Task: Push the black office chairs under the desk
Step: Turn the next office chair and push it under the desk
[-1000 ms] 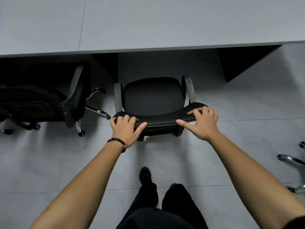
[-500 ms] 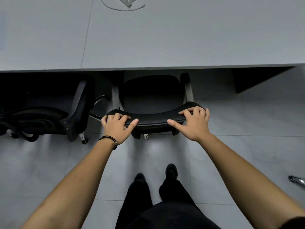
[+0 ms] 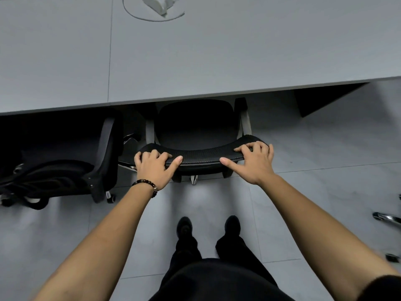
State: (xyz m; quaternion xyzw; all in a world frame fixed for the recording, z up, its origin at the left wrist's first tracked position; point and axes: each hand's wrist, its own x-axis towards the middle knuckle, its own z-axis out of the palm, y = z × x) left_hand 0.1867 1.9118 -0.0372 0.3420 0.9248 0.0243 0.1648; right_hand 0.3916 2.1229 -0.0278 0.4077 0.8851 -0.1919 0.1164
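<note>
A black office chair (image 3: 195,127) stands in front of me, its seat partly beneath the front edge of the grey desk (image 3: 195,61). My left hand (image 3: 154,168) grips the left end of the chair's curved mesh backrest top. My right hand (image 3: 253,161) grips its right end, thumb underneath. A second black office chair (image 3: 104,157) sits to the left, turned sideways, mostly under the desk.
A dark desk panel (image 3: 321,101) drops to the floor on the right. Chrome legs of another chair's base (image 3: 388,220) poke in at the right edge. A white object (image 3: 160,5) lies on the desk's far side. My feet (image 3: 208,227) stand on grey floor tiles.
Both hands have pushed the chair forward; its seat has slid further beneath the desk edge. I have stepped forward after it, and both feet now stand side by side.
</note>
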